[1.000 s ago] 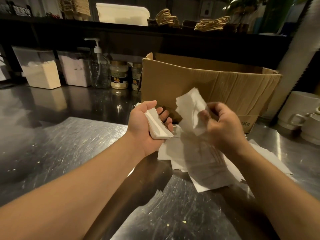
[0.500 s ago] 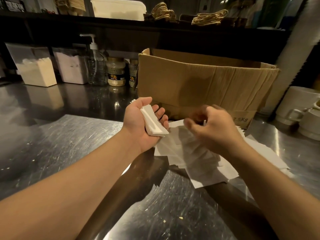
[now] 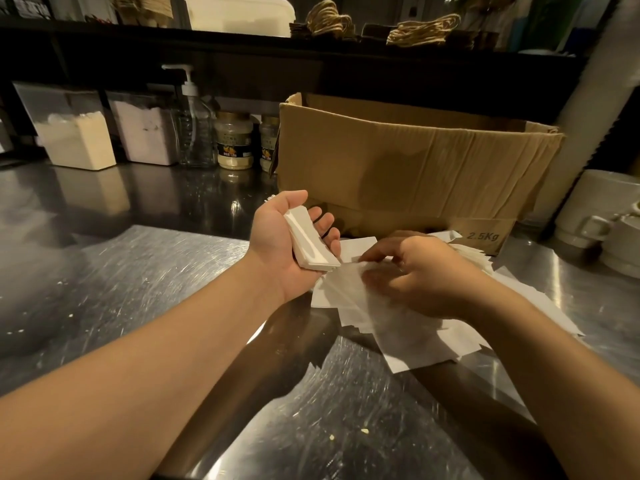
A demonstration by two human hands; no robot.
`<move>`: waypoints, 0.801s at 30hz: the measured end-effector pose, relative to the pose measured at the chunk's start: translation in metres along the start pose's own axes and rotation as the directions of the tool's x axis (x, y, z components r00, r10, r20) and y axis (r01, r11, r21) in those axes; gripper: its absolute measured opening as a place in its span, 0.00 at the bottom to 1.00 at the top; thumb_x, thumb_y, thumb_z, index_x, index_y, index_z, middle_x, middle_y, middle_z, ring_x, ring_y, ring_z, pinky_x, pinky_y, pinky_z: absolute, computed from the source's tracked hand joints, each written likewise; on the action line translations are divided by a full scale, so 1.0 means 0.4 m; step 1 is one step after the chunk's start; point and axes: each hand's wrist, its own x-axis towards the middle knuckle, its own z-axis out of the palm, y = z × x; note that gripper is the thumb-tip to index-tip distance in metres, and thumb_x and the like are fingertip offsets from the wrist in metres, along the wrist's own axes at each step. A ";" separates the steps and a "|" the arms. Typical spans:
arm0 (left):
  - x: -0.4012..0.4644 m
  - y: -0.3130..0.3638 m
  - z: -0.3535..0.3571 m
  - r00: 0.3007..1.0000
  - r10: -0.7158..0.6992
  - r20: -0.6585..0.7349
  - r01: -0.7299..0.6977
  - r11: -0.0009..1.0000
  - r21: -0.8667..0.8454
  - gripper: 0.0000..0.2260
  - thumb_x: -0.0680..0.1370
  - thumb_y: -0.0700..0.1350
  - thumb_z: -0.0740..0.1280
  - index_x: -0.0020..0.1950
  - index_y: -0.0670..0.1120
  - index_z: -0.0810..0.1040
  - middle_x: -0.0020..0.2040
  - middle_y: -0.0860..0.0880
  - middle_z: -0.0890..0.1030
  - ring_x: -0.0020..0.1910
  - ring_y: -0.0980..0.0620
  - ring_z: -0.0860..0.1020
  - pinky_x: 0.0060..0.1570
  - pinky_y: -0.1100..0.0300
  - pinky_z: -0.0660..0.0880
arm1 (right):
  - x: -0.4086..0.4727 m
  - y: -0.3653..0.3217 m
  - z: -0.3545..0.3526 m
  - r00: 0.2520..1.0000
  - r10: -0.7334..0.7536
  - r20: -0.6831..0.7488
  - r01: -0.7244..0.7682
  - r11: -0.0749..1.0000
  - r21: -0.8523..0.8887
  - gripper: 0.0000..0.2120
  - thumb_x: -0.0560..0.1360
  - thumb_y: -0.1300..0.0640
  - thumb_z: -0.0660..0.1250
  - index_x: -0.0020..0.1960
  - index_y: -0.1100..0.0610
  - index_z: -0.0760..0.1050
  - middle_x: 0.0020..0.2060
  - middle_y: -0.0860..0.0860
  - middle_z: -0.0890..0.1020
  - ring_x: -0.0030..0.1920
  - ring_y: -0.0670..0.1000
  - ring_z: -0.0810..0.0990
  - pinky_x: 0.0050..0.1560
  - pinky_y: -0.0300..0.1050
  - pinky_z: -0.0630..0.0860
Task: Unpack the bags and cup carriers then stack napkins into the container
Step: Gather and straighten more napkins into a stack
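Note:
My left hand (image 3: 289, 244) is palm up and holds a small stack of folded white napkins (image 3: 310, 242), thumb on one side and fingers curled round the other. Just to its right lies a loose heap of white napkins (image 3: 408, 337) on the steel counter (image 3: 145, 271). My right hand (image 3: 419, 275) is down on that heap, its fingers pinching the edge of a napkin near the stack. Behind the heap stands an open brown cardboard box (image 3: 408, 168) marked 2.5Kg.
Along the back are two clear tubs of powder (image 3: 78, 136), a pump bottle (image 3: 194, 126) and two jars (image 3: 234, 140). White ceramic cups (image 3: 599, 209) stand at the right. A dark shelf (image 3: 311, 46) above carries paper bags with twine handles and a white lidded container (image 3: 239, 12).
My right hand dropped from holding a napkin up in the air down onto the heap, where it now pinches a sheet. My left hand kept hold of its stack.

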 end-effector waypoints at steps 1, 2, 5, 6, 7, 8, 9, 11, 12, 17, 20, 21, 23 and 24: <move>0.000 -0.001 0.000 1.000 0.000 -0.001 0.000 1.000 0.001 0.18 0.74 0.53 0.68 0.60 0.45 0.78 0.49 0.45 0.80 0.43 0.47 0.78 0.41 0.55 0.77 | 0.000 0.003 0.001 1.000 0.009 -0.013 -0.009 1.000 0.021 0.09 0.79 0.44 0.67 0.58 0.42 0.81 0.54 0.41 0.79 0.53 0.48 0.77 0.55 0.49 0.77; 0.000 -0.001 -0.001 1.000 0.000 -0.001 0.000 1.000 0.001 0.18 0.74 0.53 0.68 0.60 0.45 0.78 0.49 0.45 0.80 0.43 0.47 0.78 0.42 0.55 0.77 | 0.000 0.006 0.002 1.000 0.011 -0.020 -0.011 1.000 0.007 0.08 0.80 0.47 0.67 0.58 0.43 0.81 0.53 0.42 0.79 0.52 0.48 0.78 0.52 0.47 0.77; -0.001 -0.001 -0.001 1.000 0.001 0.003 -0.001 1.000 0.000 0.18 0.74 0.53 0.68 0.59 0.45 0.78 0.49 0.45 0.79 0.43 0.47 0.78 0.43 0.55 0.76 | 0.004 0.013 0.005 0.999 0.004 -0.046 -0.004 1.000 0.001 0.12 0.79 0.58 0.66 0.57 0.43 0.81 0.53 0.43 0.81 0.51 0.49 0.79 0.52 0.47 0.78; -0.001 -0.001 -0.001 1.000 0.002 0.004 -0.002 1.000 0.002 0.18 0.74 0.53 0.68 0.59 0.45 0.78 0.49 0.45 0.79 0.43 0.47 0.78 0.43 0.55 0.77 | 0.004 0.014 0.004 0.998 0.011 -0.057 -0.010 1.000 0.015 0.13 0.79 0.59 0.66 0.56 0.42 0.81 0.52 0.43 0.81 0.50 0.48 0.79 0.52 0.48 0.79; -0.002 -0.001 -0.001 1.000 0.004 0.003 -0.004 1.000 0.004 0.18 0.75 0.53 0.67 0.59 0.45 0.78 0.49 0.45 0.79 0.43 0.47 0.78 0.43 0.55 0.77 | 0.006 0.015 0.003 0.997 0.018 -0.070 -0.016 1.000 0.026 0.13 0.79 0.59 0.67 0.55 0.42 0.81 0.51 0.43 0.82 0.49 0.47 0.79 0.51 0.48 0.80; -0.003 -0.001 0.000 1.000 0.004 0.003 -0.004 1.000 0.006 0.18 0.75 0.53 0.67 0.60 0.44 0.78 0.49 0.44 0.79 0.43 0.47 0.78 0.43 0.55 0.77 | 0.006 0.016 0.003 0.997 0.020 -0.080 -0.017 0.999 0.036 0.13 0.78 0.60 0.67 0.55 0.42 0.81 0.50 0.43 0.82 0.49 0.47 0.79 0.51 0.49 0.80; -0.004 -0.001 0.000 1.000 0.003 0.004 -0.003 1.000 0.008 0.18 0.75 0.53 0.67 0.60 0.44 0.78 0.49 0.44 0.80 0.44 0.47 0.78 0.43 0.55 0.77 | 0.007 0.018 0.004 0.996 0.017 -0.090 -0.013 0.999 0.046 0.13 0.78 0.60 0.68 0.54 0.41 0.81 0.50 0.44 0.82 0.50 0.47 0.79 0.52 0.49 0.80; -0.005 -0.001 0.000 1.000 -0.002 0.010 0.002 1.000 0.011 0.19 0.75 0.54 0.67 0.60 0.44 0.78 0.48 0.44 0.80 0.44 0.46 0.78 0.43 0.55 0.78 | 0.005 0.019 0.005 0.993 -0.012 -0.117 0.019 0.998 0.066 0.13 0.79 0.59 0.69 0.55 0.42 0.81 0.51 0.44 0.82 0.53 0.48 0.79 0.54 0.50 0.80; -0.005 0.000 0.001 1.000 -0.006 0.017 0.005 1.000 0.011 0.19 0.74 0.54 0.68 0.61 0.44 0.78 0.48 0.44 0.80 0.44 0.46 0.78 0.44 0.55 0.78 | 0.003 0.018 0.005 0.991 -0.027 -0.131 0.037 0.996 0.077 0.12 0.79 0.59 0.69 0.56 0.42 0.81 0.52 0.45 0.82 0.53 0.49 0.79 0.55 0.51 0.79; -0.006 -0.003 0.003 1.000 -0.011 0.023 0.010 1.000 0.020 0.21 0.75 0.54 0.67 0.63 0.43 0.77 0.49 0.43 0.79 0.44 0.46 0.78 0.46 0.54 0.78 | 0.001 0.025 0.015 0.988 -0.073 -0.137 0.083 0.994 0.065 0.17 0.78 0.63 0.68 0.62 0.45 0.78 0.50 0.47 0.83 0.50 0.51 0.81 0.53 0.50 0.79; -0.007 -0.003 0.003 1.000 -0.014 0.018 0.013 1.000 0.025 0.23 0.75 0.54 0.67 0.67 0.44 0.77 0.50 0.43 0.79 0.44 0.46 0.79 0.46 0.54 0.78 | 0.004 0.033 0.017 0.986 -0.078 -0.149 0.090 0.993 0.080 0.16 0.78 0.62 0.68 0.61 0.44 0.78 0.47 0.46 0.82 0.47 0.50 0.80 0.50 0.48 0.79; -0.007 -0.003 0.003 1.000 -0.016 0.014 0.016 1.000 0.024 0.24 0.75 0.54 0.67 0.67 0.44 0.77 0.50 0.43 0.80 0.44 0.46 0.79 0.46 0.54 0.78 | 0.004 0.034 0.019 0.985 -0.081 -0.151 0.095 0.991 0.092 0.15 0.78 0.61 0.69 0.60 0.44 0.78 0.46 0.45 0.82 0.46 0.49 0.80 0.49 0.48 0.79; -0.009 -0.003 0.003 1.000 -0.024 0.010 0.023 0.999 0.026 0.23 0.75 0.54 0.68 0.66 0.44 0.77 0.50 0.43 0.80 0.44 0.46 0.79 0.46 0.54 0.78 | 0.004 0.034 0.022 0.982 -0.079 -0.174 0.104 0.984 0.141 0.11 0.79 0.57 0.70 0.56 0.42 0.79 0.46 0.45 0.82 0.45 0.48 0.80 0.48 0.49 0.80; -0.010 -0.003 0.003 1.000 -0.025 0.012 0.025 0.999 0.026 0.23 0.75 0.54 0.67 0.66 0.44 0.77 0.50 0.43 0.80 0.44 0.46 0.79 0.46 0.54 0.78 | 0.003 0.032 0.024 0.977 -0.082 -0.196 0.115 0.979 0.168 0.09 0.79 0.56 0.71 0.54 0.42 0.80 0.47 0.45 0.82 0.46 0.48 0.80 0.49 0.49 0.80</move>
